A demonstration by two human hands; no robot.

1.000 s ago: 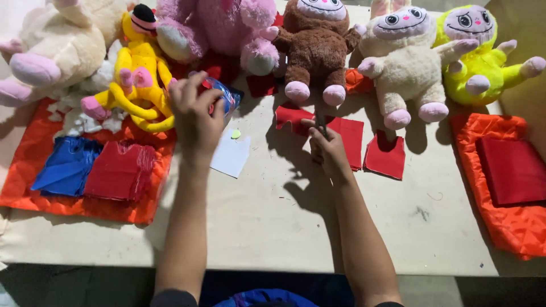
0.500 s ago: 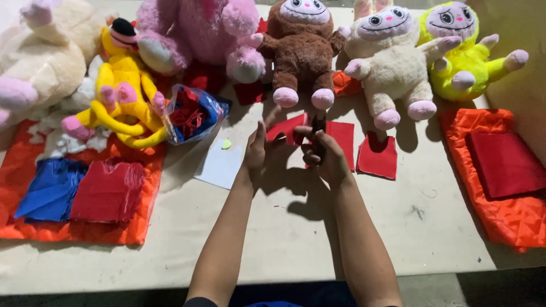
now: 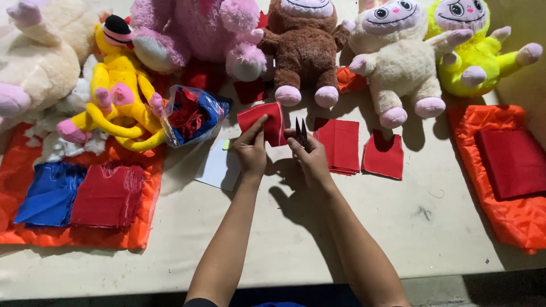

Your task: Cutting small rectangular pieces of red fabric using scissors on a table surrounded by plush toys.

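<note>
Left hand [image 3: 252, 150] grip pinches red fabric piece [image 3: 263, 123] on desk [image 3: 284, 239], below brown plush [image 3: 304, 48]. Right hand [image 3: 307, 159] grip grasps small black snips [image 3: 301, 132]. Red fabric stack [image 3: 339, 145] just right; plastic bag [image 3: 193, 113] left.

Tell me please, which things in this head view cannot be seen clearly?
- Small scissors: the right hand covers the handles.
- Clear plastic bag: the red and blue contents are too crumpled to tell.
- Pink plush and brown plush: heads cut by the top edge.
- Red fabric piece in the left hand: its underside is hidden.
</note>
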